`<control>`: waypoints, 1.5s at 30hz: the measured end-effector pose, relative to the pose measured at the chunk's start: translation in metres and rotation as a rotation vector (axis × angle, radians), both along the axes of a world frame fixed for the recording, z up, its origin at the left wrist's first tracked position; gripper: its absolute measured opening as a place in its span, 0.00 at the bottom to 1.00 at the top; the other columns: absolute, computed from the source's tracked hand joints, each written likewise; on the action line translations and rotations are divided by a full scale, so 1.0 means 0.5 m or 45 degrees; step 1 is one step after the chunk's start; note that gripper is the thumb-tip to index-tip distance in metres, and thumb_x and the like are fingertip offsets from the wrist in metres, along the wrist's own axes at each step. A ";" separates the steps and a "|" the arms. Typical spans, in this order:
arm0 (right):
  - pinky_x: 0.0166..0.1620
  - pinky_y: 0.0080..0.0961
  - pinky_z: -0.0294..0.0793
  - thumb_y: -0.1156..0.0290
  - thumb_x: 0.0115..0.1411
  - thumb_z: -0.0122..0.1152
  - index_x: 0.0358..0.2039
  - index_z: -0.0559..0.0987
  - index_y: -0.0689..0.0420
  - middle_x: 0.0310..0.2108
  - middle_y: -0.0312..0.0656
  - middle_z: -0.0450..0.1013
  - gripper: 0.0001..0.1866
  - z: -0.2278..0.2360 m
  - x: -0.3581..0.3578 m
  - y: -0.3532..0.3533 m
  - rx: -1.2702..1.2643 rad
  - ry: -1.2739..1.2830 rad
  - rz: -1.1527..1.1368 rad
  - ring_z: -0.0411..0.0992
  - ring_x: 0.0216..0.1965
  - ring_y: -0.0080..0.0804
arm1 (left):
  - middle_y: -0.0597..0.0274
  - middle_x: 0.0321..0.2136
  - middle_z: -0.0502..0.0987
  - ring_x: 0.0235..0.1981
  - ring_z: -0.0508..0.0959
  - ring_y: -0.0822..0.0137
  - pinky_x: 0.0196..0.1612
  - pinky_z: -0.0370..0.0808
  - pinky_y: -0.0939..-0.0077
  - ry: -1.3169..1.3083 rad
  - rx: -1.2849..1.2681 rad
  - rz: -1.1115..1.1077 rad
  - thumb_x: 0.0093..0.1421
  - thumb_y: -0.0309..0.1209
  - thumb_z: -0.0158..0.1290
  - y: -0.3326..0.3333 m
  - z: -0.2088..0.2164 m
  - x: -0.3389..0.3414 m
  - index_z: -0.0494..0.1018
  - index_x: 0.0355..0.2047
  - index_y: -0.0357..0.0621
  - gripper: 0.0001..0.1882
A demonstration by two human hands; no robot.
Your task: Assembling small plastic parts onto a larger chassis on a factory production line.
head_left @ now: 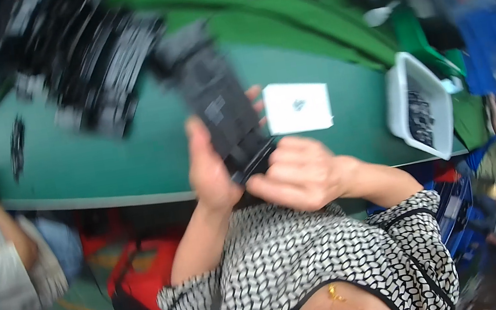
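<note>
A long black plastic housing (218, 101) is held up over the green table, tilted, its far end blurred by motion. My left hand (208, 158) is wrapped round it from below, with the thumb along one side and fingertips showing past the other. At the near end of the housing, my right hand (296, 173) is closed with its fingers curled against the edge. Whether a small part sits in those right fingers is hidden. Just right of the housing lies a white sheet (297, 107) with a small dark mark in its middle.
Stacks of black plastic parts (112, 73) cover the table's far left. A white bin (402, 111) of small dark parts stands at the right, near a blue crate (493, 44). Co-workers sit at both sides. A red chair (145, 281) is behind the green table (156, 150).
</note>
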State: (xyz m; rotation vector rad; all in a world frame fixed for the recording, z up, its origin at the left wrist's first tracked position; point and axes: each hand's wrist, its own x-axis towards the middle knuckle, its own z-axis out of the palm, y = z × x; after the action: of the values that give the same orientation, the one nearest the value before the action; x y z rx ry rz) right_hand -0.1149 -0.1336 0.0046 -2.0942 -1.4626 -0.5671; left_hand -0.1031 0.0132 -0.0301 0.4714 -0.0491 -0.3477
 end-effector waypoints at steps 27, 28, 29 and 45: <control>0.36 0.32 0.66 0.76 0.45 0.56 0.31 0.71 0.58 0.29 0.40 0.64 0.10 0.013 -0.031 -0.035 0.422 0.069 -0.305 0.67 0.34 0.36 | 0.49 0.50 0.68 0.48 0.70 0.57 0.47 0.71 0.54 0.085 0.356 0.204 0.67 0.53 0.26 -0.063 0.098 0.005 0.58 0.57 0.43 0.31; 0.36 0.32 0.66 0.76 0.45 0.56 0.30 0.71 0.58 0.29 0.40 0.64 0.10 0.015 -0.032 -0.031 0.429 0.080 -0.273 0.67 0.33 0.36 | 0.49 0.50 0.68 0.48 0.70 0.57 0.47 0.71 0.54 0.093 0.362 0.232 0.67 0.53 0.26 -0.059 0.102 -0.004 0.58 0.57 0.43 0.31; 0.36 0.32 0.66 0.76 0.45 0.56 0.30 0.71 0.58 0.29 0.40 0.64 0.10 0.019 -0.036 -0.030 0.434 0.092 -0.239 0.67 0.33 0.36 | 0.50 0.50 0.69 0.48 0.70 0.57 0.47 0.72 0.54 0.136 0.359 0.243 0.67 0.53 0.26 -0.060 0.112 -0.011 0.58 0.57 0.43 0.31; 0.33 0.32 0.69 0.79 0.49 0.62 0.31 0.73 0.61 0.28 0.44 0.67 0.09 0.084 -0.024 -0.064 0.444 0.690 -0.261 0.68 0.30 0.43 | 0.54 0.47 0.71 0.46 0.73 0.64 0.48 0.73 0.68 0.167 0.151 0.040 0.66 0.55 0.29 -0.071 0.101 0.027 0.61 0.54 0.41 0.31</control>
State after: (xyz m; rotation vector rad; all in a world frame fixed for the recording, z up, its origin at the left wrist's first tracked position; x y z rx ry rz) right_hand -0.1269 -0.1657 0.0465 -1.9224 -0.7901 -0.2674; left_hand -0.0896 -0.0221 0.0205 0.5652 0.1070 -0.3511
